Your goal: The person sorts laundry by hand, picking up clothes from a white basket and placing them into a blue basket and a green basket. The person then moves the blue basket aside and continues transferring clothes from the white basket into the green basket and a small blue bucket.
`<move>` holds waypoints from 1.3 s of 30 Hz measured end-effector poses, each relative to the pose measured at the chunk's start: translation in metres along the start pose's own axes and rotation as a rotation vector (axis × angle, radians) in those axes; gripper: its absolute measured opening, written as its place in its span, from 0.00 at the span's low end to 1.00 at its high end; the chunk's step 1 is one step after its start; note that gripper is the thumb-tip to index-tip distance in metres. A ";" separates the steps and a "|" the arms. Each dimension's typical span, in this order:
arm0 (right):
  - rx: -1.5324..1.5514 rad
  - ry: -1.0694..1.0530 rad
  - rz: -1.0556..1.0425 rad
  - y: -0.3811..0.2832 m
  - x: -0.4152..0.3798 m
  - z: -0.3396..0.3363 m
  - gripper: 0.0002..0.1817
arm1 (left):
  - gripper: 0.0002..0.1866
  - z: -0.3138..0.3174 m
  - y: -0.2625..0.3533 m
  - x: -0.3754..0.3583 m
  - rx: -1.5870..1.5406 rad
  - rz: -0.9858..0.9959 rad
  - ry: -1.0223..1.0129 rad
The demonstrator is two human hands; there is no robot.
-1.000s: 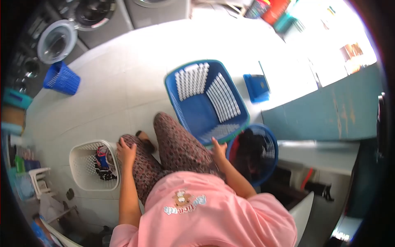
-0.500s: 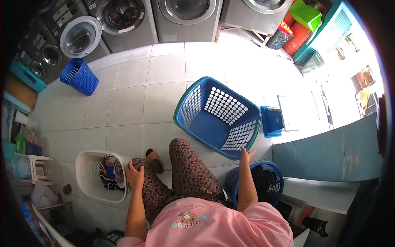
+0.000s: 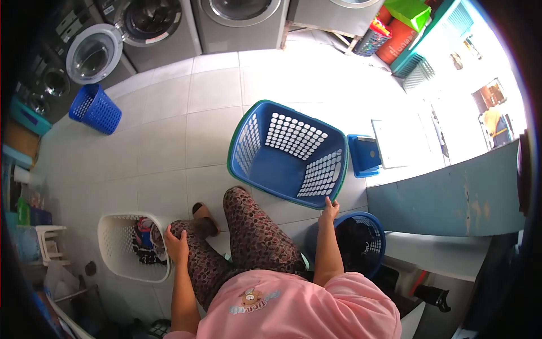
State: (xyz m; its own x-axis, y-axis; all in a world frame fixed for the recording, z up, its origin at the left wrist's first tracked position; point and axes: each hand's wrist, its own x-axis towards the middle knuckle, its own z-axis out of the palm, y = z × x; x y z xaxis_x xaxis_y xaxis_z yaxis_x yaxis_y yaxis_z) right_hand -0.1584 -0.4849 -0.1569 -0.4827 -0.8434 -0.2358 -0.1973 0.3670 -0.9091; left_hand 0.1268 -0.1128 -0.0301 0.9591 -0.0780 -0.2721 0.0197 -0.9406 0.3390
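My right hand [image 3: 329, 209] grips the near right corner of a large blue laundry basket [image 3: 282, 169] with a green rim, its thumb up over the edge. That basket has nothing inside. Beside my knee, my left hand [image 3: 176, 246] is at the right rim of a white laundry basket [image 3: 116, 248], fingers curled against the edge; the knee and rim partly hide the hold. Crumpled clothes [image 3: 148, 240] lie inside the white basket. A round blue basket [image 3: 377, 237] with dark clothes [image 3: 354, 243] stands just below my right hand, by my right hip.
Front-loading washing machines line the far wall, one with its round door [image 3: 94, 53] open. A small blue basket [image 3: 97, 110] stands before them. To the right are a blue tray [image 3: 364, 157], a white board [image 3: 389, 144] and a blue-grey counter panel [image 3: 435, 195]. A white stool [image 3: 49, 243] is at left.
The whole scene has shifted slightly left in view. My right hand's fingers, more spread before, are now closed on the blue basket's rim. My left hand stays at the white basket's edge.
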 end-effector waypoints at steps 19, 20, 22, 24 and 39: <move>-0.051 -0.536 0.375 -0.054 0.037 -0.018 0.39 | 0.29 0.013 0.009 0.011 0.187 0.006 -0.037; -0.041 -0.538 0.289 -0.058 0.048 -0.010 0.36 | 0.29 0.012 0.011 0.011 0.198 -0.004 -0.043; -0.059 -0.605 0.144 -0.053 0.082 0.014 0.27 | 0.29 0.010 0.015 0.013 0.215 0.006 -0.058; -0.087 -0.665 0.091 -0.051 0.105 0.031 0.23 | 0.29 0.007 0.021 0.014 0.214 0.008 -0.079; -0.709 -0.425 0.112 -0.111 0.110 0.046 0.22 | 0.29 0.006 0.029 0.017 0.292 0.007 -0.080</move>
State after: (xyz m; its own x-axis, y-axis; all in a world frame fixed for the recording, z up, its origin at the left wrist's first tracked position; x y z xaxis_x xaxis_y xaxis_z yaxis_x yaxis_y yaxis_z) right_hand -0.1509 -0.6367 -0.0976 -0.1964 -0.8110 -0.5511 -0.7265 0.4978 -0.4737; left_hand 0.1414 -0.1436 -0.0305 0.9336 -0.0999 -0.3441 -0.0803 -0.9942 0.0709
